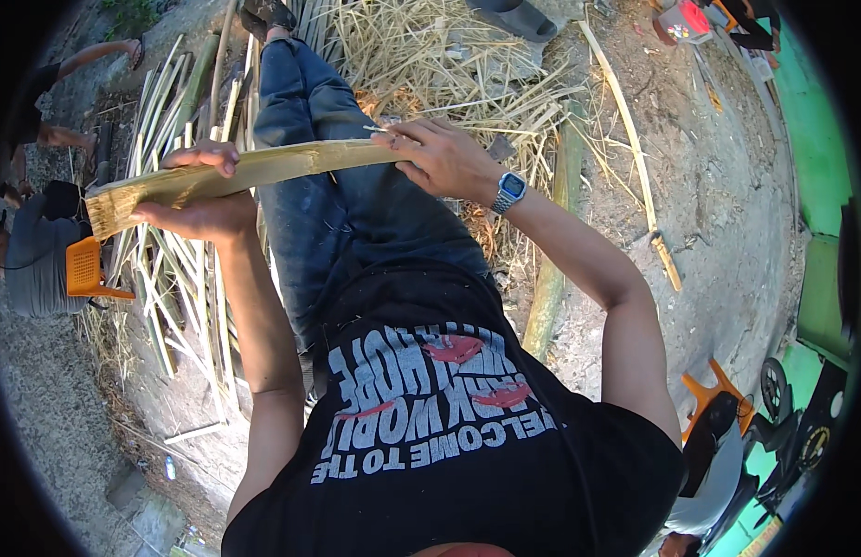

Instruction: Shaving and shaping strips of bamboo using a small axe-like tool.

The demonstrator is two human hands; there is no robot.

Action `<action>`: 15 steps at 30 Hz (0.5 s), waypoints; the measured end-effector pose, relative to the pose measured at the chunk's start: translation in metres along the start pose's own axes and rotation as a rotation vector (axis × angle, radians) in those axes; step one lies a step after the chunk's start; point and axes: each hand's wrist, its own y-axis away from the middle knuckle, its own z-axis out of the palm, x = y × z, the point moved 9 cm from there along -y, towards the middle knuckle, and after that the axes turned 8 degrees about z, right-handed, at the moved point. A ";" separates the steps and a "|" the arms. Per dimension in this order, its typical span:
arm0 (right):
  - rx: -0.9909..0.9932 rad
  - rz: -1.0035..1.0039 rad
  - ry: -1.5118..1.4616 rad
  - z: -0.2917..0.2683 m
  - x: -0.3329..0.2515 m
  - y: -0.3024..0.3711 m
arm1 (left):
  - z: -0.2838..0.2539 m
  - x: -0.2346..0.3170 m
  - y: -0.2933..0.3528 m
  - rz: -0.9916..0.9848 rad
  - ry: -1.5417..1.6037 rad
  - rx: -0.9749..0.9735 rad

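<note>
A wide split piece of bamboo (296, 165) lies across the front of me, above my jeans, its concave inner face showing. My left hand (219, 215) grips it near the broad left end, thumb below and fingers curled over the far edge. At the narrower right end, my right hand (449, 160) is closed over the tip. A thin pale sliver sticks out by its fingers. Close behind the right wrist is a small grey flat piece (501, 147), and I cannot tell whether the hand holds it.
Long bamboo strips (203, 311) lie in a heap to my left. Shavings (421, 56) cover the ground ahead. A green bamboo pole (548, 297) and a long strip (625, 116) lie to the right. Other people sit at the sides, one on an orange chair (83, 269).
</note>
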 end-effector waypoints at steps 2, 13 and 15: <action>-0.015 -0.035 -0.021 0.005 -0.001 -0.005 | 0.001 0.000 0.003 -0.009 -0.059 0.047; -0.151 0.015 -0.124 0.012 0.019 -0.034 | 0.013 0.003 0.003 0.020 -0.010 -0.011; -0.171 -0.011 -0.147 0.019 0.022 -0.035 | 0.014 0.005 0.004 0.021 -0.007 -0.012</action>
